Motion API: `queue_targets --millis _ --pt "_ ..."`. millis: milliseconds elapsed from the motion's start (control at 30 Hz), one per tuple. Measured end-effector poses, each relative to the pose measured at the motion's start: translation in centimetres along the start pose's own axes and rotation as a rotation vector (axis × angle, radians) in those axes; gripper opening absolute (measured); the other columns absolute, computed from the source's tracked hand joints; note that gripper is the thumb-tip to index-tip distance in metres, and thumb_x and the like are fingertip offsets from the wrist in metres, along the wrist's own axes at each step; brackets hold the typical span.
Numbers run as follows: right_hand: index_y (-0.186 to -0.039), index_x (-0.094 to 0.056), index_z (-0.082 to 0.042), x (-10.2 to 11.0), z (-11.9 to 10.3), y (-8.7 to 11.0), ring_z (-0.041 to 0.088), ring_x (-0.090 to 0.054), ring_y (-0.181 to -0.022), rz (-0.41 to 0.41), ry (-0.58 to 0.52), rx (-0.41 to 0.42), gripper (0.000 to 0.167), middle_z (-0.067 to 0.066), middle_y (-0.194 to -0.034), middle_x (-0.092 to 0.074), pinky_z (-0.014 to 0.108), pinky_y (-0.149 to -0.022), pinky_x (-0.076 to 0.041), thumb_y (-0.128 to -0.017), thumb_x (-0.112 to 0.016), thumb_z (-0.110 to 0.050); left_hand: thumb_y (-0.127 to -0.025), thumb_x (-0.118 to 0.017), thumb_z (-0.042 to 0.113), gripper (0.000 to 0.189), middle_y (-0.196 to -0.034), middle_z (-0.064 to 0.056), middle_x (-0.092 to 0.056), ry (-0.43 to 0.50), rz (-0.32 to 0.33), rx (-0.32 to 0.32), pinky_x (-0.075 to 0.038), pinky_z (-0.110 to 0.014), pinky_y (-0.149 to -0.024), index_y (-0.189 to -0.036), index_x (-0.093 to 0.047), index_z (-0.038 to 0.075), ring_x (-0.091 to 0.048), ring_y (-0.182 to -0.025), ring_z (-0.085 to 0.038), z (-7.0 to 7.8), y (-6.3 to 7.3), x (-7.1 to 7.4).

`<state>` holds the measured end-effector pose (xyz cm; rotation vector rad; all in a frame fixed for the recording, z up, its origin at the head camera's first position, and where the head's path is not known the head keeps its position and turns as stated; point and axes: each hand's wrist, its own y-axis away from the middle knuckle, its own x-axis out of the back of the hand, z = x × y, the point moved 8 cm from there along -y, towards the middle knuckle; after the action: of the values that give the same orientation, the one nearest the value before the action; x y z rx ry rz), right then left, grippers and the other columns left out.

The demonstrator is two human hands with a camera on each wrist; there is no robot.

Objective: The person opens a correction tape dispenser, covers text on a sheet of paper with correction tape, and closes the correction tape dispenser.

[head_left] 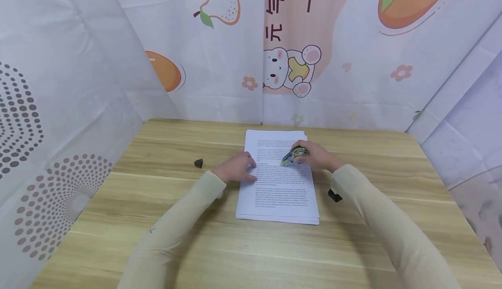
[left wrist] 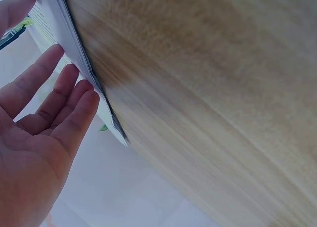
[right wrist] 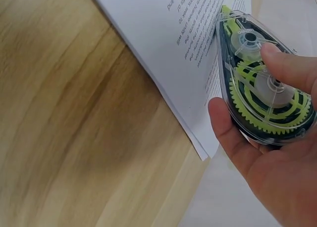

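Note:
A correction tape dispenser [right wrist: 267, 83] with a clear case and green gears is gripped in my right hand [head_left: 317, 154]. In the head view its green tip comes down over the printed text of the top sheet. The stack of printed paper [head_left: 274, 197] lies on the table, its long sides running away from me. My left hand [head_left: 235, 168] is at the stack's left edge, fingers spread and loosely bent. In the left wrist view its fingertips [left wrist: 59, 51] meet the side of the sheets.
A small dark piece [head_left: 198, 163] lies on the wooden table [head_left: 164, 210] left of the paper. Another dark object [head_left: 335, 195] sits right of the stack, partly under the right sleeve. A printed white curtain [head_left: 219, 62] hangs behind the table's far edge.

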<state>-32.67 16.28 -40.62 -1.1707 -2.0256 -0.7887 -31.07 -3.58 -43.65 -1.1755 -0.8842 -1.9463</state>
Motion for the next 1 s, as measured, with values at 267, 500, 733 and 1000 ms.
queue_targets --millis 267,500,733,1000 --pt "-0.115 -0.055 -0.014 0.14 0.36 0.32 0.031 -0.052 -0.103 0.009 0.012 0.007 0.026 0.016 -0.118 -0.057 0.048 -0.09 -0.04 -0.089 -0.061 -0.015 -0.076 -0.075 0.028 0.042 -0.112 -0.009 -0.059 0.009 0.0 -0.009 -0.042 -0.034 -0.095 -0.109 -0.067 0.002 -0.053 -0.104 -0.022 0.1 0.02 -0.12" --pt "-0.115 -0.055 -0.014 0.32 0.62 0.32 0.03 -0.052 -0.105 -0.007 0.004 -0.009 0.027 0.015 -0.118 -0.058 0.048 -0.092 -0.038 -0.089 -0.062 -0.016 -0.076 -0.075 0.029 0.044 -0.113 -0.009 -0.058 0.019 -0.004 0.018 -0.042 -0.035 -0.095 -0.11 -0.067 0.003 -0.053 -0.104 -0.022 -0.06 0.08 -0.02" --pt "-0.114 -0.055 -0.013 0.48 0.79 0.3 0.03 -0.052 -0.103 -0.003 0.012 -0.007 0.027 0.016 -0.117 -0.058 0.047 -0.092 -0.039 -0.089 -0.063 -0.016 -0.076 -0.075 0.028 0.044 -0.111 -0.008 -0.058 0.022 -0.001 0.013 -0.042 -0.033 -0.094 -0.11 -0.067 0.003 -0.053 -0.103 -0.021 0.05 0.09 0.07" --pt "-0.115 -0.055 -0.014 0.4 0.83 0.48 0.03 -0.052 -0.105 -0.007 0.002 -0.017 0.027 0.015 -0.118 -0.058 0.048 -0.092 -0.039 -0.089 -0.062 -0.017 -0.076 -0.075 0.028 0.043 -0.11 -0.008 -0.057 0.025 -0.005 0.021 -0.042 -0.033 -0.093 -0.11 -0.067 0.003 -0.051 -0.1 -0.02 0.06 0.05 0.01"
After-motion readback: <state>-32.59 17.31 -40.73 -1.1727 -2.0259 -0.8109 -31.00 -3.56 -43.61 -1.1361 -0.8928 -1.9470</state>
